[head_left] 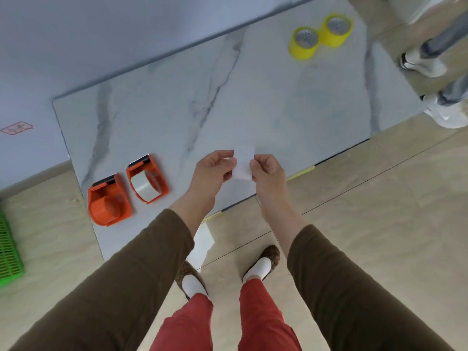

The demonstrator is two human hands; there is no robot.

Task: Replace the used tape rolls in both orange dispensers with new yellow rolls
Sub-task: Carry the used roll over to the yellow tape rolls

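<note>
Both hands (215, 168) pinch white strip (243, 162) (fingers curled)

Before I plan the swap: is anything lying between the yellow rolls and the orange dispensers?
Nothing visible does. The two yellow rolls stand at the table's far right, the two orange dispensers at its near left, with bare marble table between. Both hands pinch a white piece off that line.

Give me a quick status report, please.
Left hand and right hand pinch a white strip. One dispenser empty, the other still loaded. Yellow rolls untouched, path clear.
</note>
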